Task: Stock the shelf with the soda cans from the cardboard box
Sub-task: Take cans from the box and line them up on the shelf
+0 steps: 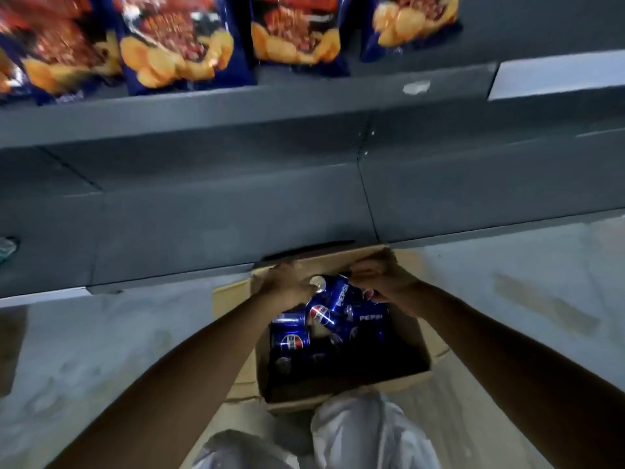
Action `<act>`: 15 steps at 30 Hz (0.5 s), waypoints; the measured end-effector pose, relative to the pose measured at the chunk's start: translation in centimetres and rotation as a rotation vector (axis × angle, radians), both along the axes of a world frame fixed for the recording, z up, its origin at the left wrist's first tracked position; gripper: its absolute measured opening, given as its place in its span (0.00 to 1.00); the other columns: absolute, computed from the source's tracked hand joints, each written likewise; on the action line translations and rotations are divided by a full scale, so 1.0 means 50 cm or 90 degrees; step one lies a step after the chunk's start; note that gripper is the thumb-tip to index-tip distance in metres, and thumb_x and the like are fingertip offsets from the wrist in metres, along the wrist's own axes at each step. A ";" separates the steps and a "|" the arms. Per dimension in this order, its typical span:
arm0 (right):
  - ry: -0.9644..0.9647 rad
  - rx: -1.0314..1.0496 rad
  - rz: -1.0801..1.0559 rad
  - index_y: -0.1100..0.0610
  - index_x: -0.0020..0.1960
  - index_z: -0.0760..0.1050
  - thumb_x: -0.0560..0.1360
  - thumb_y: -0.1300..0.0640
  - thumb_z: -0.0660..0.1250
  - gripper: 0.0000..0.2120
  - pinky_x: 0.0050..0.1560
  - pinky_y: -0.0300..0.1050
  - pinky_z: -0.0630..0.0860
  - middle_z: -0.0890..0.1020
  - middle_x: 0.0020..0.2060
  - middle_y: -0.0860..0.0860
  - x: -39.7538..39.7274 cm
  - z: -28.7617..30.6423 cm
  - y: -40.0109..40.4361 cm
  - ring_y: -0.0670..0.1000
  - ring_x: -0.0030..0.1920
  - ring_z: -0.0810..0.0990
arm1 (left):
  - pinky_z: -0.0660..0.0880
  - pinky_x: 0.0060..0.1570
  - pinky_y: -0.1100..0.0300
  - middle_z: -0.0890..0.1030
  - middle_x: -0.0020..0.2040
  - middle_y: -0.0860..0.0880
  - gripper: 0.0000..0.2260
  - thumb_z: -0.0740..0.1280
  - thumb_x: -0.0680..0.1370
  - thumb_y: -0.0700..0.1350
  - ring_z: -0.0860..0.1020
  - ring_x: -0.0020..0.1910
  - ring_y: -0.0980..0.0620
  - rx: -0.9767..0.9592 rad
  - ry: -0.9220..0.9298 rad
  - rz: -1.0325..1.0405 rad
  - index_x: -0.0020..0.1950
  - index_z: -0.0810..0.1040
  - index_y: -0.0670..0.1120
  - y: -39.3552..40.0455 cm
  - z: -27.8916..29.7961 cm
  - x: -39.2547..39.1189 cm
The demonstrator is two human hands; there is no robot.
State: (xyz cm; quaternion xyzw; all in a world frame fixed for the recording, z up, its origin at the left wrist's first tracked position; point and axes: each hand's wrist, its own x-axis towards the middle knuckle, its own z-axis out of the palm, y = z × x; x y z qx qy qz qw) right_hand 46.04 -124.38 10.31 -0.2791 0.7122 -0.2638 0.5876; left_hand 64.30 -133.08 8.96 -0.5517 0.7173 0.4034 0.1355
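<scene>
Head view: the grey shelf (236, 204) fills the upper half of the frame in stepped tiers, and a row of chip bags (182, 45) stands along its top tier across the upper left and centre. Below it the pale floor (101, 350) spreads over the lower half. At lower centre, just against the front edge of the lowest tier, the open cardboard box (419, 336) sits on the floor with its flaps spread. Inside it blue soda cans (291, 340) lie on their sides in a loose heap, mostly toward the left and far part of the box. Both forearms reach in from the bottom corners to the far end of the box. The left hand (287, 282) is curled round one can (318, 286), whose silver end shows just right of the fingers. The right hand (382, 279) grips a tilted can (341, 294) lying directly left of and below it, logo facing up. The two held cans sit side by side between the hands, on top of the heap. Light trousers (355, 431) show at bottom centre
</scene>
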 end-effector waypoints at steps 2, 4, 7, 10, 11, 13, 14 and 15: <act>-0.021 0.016 -0.005 0.55 0.59 0.76 0.73 0.59 0.71 0.15 0.59 0.52 0.75 0.78 0.49 0.47 0.008 -0.070 0.011 0.52 0.57 0.76 | 0.68 0.58 0.60 0.72 0.68 0.46 0.28 0.70 0.75 0.53 0.72 0.65 0.47 0.005 -0.009 -0.016 0.72 0.67 0.47 0.014 -0.075 0.007; -0.022 0.030 0.006 0.54 0.57 0.77 0.73 0.59 0.70 0.12 0.64 0.56 0.73 0.80 0.50 0.48 0.015 -0.139 0.020 0.54 0.59 0.76 | 0.68 0.58 0.61 0.72 0.68 0.45 0.28 0.70 0.75 0.51 0.72 0.65 0.47 0.015 -0.023 -0.016 0.72 0.67 0.46 0.021 -0.145 0.011; -0.028 0.048 0.007 0.50 0.48 0.76 0.75 0.60 0.68 0.06 0.62 0.53 0.72 0.80 0.57 0.57 0.025 -0.220 0.026 0.55 0.61 0.77 | 0.67 0.61 0.59 0.71 0.69 0.44 0.23 0.66 0.78 0.47 0.70 0.66 0.45 0.022 -0.043 -0.054 0.71 0.68 0.43 0.029 -0.234 0.011; -0.027 0.055 0.015 0.50 0.50 0.75 0.74 0.60 0.69 0.07 0.64 0.56 0.72 0.80 0.56 0.55 0.026 -0.303 0.029 0.55 0.62 0.76 | 0.66 0.54 0.61 0.71 0.69 0.45 0.21 0.65 0.79 0.46 0.69 0.66 0.46 -0.012 -0.056 -0.067 0.71 0.67 0.45 0.036 -0.326 0.011; -0.018 0.060 0.031 0.51 0.52 0.76 0.75 0.59 0.69 0.08 0.65 0.57 0.71 0.79 0.56 0.55 0.027 -0.328 0.029 0.55 0.62 0.76 | 0.66 0.56 0.60 0.70 0.69 0.44 0.22 0.65 0.79 0.45 0.69 0.67 0.46 -0.012 -0.067 -0.069 0.72 0.66 0.46 0.038 -0.359 0.013; 0.003 0.074 0.077 0.56 0.59 0.75 0.76 0.58 0.68 0.12 0.64 0.55 0.72 0.78 0.59 0.57 0.026 -0.375 0.030 0.56 0.62 0.75 | 0.67 0.60 0.57 0.70 0.69 0.43 0.23 0.66 0.78 0.44 0.69 0.67 0.45 -0.017 -0.088 -0.077 0.72 0.65 0.46 0.043 -0.430 0.021; 0.005 0.078 0.085 0.57 0.61 0.74 0.76 0.57 0.68 0.14 0.63 0.52 0.72 0.77 0.60 0.57 0.024 -0.391 0.028 0.55 0.62 0.75 | 0.67 0.62 0.55 0.70 0.70 0.43 0.24 0.66 0.77 0.43 0.68 0.68 0.44 -0.020 -0.092 -0.078 0.72 0.65 0.46 0.040 -0.456 0.027; -0.001 0.079 0.084 0.57 0.63 0.73 0.75 0.57 0.68 0.16 0.61 0.50 0.72 0.77 0.61 0.56 0.024 -0.409 0.027 0.54 0.61 0.75 | 0.66 0.65 0.53 0.68 0.71 0.43 0.25 0.67 0.77 0.42 0.67 0.69 0.43 -0.033 -0.100 -0.094 0.73 0.65 0.47 0.039 -0.482 0.031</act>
